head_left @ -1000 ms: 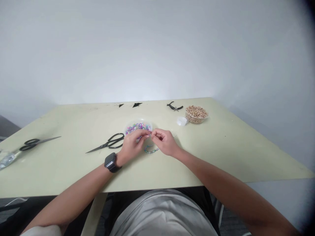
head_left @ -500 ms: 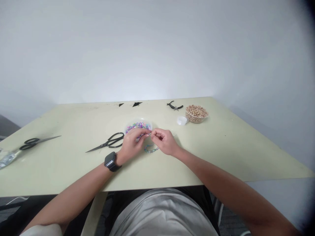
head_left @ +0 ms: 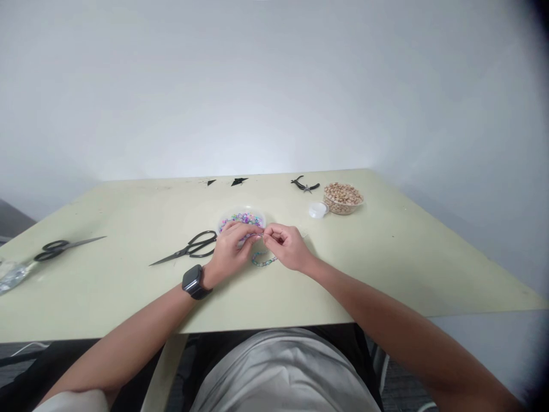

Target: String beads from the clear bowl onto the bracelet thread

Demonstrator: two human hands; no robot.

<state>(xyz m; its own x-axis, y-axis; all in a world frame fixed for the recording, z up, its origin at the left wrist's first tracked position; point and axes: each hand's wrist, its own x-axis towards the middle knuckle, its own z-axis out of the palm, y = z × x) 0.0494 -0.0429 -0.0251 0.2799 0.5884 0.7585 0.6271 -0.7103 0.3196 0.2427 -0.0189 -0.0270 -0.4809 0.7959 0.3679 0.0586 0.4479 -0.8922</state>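
Observation:
My left hand [head_left: 234, 247], with a black watch on its wrist, is closed in a pinch at the front edge of a round dish [head_left: 263, 213] of small pastel beads [head_left: 244, 218]. Fingertip to fingertip with it, my right hand [head_left: 288, 246] pinches as well. A beaded strand [head_left: 264, 264] in pastel colours curves on the tabletop just below both hands, and its upper ends run up behind the fingers. Something tiny shows between the fingertips, too small to tell whether it is a bead or the cord.
Black-handled scissors [head_left: 189, 250] lie left of my left hand, and a second pair [head_left: 64, 247] is farther left by a clear plastic bag [head_left: 12, 277]. At the back right are pliers [head_left: 305, 185], a small white container [head_left: 318, 210] and a tub of tan beads or nuts [head_left: 343, 198].
Almost nothing differs. Both hands keep the same pinch in the same place, with at most a slight shift of the fingers.

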